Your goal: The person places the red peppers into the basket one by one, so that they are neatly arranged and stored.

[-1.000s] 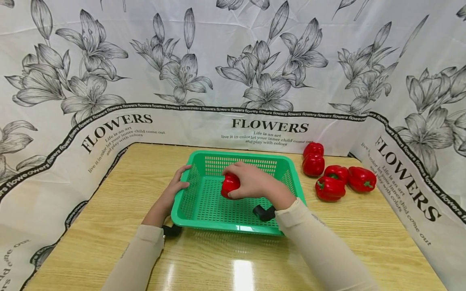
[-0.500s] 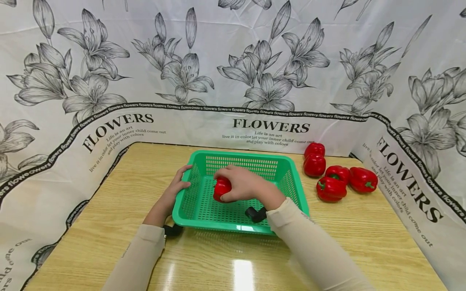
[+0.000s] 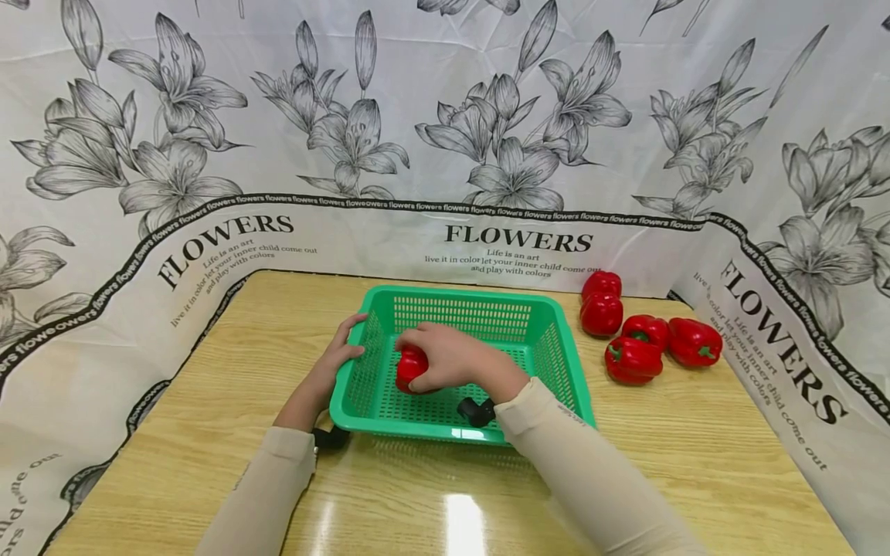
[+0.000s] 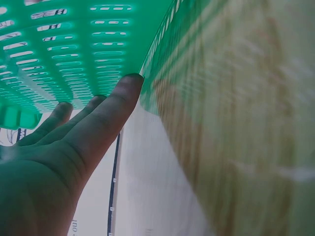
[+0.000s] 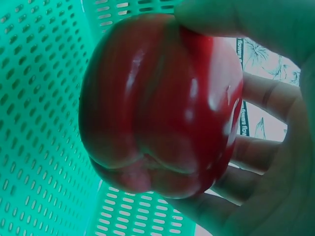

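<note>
A green plastic basket [image 3: 459, 434] with slotted walls sits on the wooden table. At its left side my left hand [image 3: 328, 369] holds the rim, with thumb and a finger over the edge in the head view; in the left wrist view several fingers [image 4: 106, 110] lie along the outer wall. My right hand [image 3: 448, 357] is inside the basket, left of its middle, gripping a red bell pepper [image 3: 412, 369]. The right wrist view shows the glossy lobed bottom of this bell pepper [image 5: 157, 108], with thumb on one side and fingers on the other.
Several more red bell peppers [image 3: 634, 360] lie in a cluster on the table [image 3: 389, 502], right of the basket. A white flower-printed curtain [image 3: 389, 247] surrounds the back and sides. Black wrist-worn mounts [image 3: 476, 411] stick out below both wrists.
My right hand has moved left and slightly down within the basket, carrying the bell pepper. The left hand stays at the rim, and the peppers on the table have not moved.
</note>
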The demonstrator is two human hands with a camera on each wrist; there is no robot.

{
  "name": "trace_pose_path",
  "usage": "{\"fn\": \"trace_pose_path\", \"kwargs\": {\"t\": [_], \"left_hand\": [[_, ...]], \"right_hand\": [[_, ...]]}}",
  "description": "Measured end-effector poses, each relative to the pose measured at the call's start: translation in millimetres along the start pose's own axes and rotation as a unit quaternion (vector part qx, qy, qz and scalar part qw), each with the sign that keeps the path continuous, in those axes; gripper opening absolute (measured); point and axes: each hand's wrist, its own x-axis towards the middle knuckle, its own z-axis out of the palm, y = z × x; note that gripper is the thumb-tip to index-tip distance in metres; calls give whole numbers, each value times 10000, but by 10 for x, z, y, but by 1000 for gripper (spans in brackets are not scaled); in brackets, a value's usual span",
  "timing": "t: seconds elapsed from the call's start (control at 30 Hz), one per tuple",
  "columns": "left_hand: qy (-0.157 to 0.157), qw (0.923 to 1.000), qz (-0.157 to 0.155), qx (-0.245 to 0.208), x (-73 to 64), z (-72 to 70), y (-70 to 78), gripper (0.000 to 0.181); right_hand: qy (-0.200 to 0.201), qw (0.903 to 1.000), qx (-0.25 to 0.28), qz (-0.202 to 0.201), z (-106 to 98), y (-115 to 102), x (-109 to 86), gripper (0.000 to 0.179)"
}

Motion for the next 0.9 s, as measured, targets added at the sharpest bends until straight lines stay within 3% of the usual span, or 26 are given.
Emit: {"fn": "trace_pose_path", "kwargs": {"t": [0.4, 0.9], "left_hand": [[-1, 10000, 5, -91, -19, 12, 33, 63], [-37, 9998, 54, -207, 9, -8, -8, 63]], "right_hand": [[-5, 10000, -40, 79, 42, -12, 65, 52], [-589, 9981, -52, -171, 146, 27, 243, 54]]}}
